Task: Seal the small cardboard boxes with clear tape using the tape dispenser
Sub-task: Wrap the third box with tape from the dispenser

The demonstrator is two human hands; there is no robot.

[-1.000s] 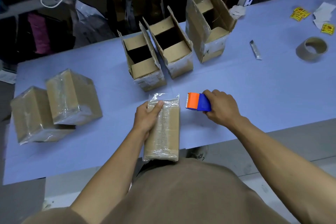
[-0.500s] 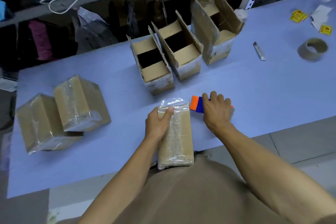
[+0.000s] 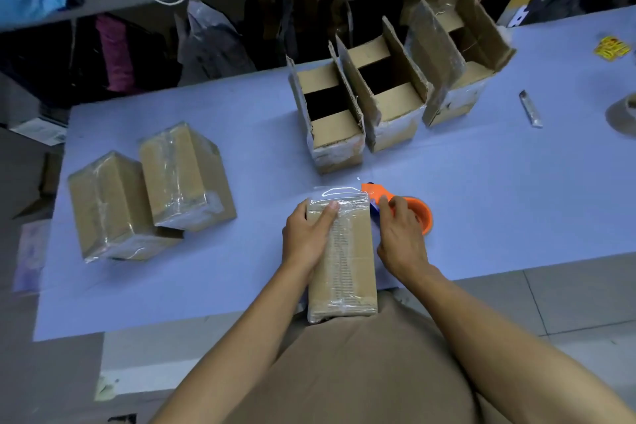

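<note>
At lower centre of the frame, a closed cardboard box (image 3: 340, 251) lies on the blue table (image 3: 481, 217), clear tape (image 3: 339, 192) overhanging its far end. The left hand (image 3: 306, 237) rests on the box with straight fingers pressing the tape. Just right, the right hand (image 3: 401, 237) curls round the orange tape dispenser (image 3: 418, 213). Three open boxes (image 3: 385, 93) stand at upper centre; two sealed boxes (image 3: 148, 189) sit at left.

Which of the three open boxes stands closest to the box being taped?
The leftmost open box, directly behind the held box; the middle open box and right open box stand farther back and right.
</note>
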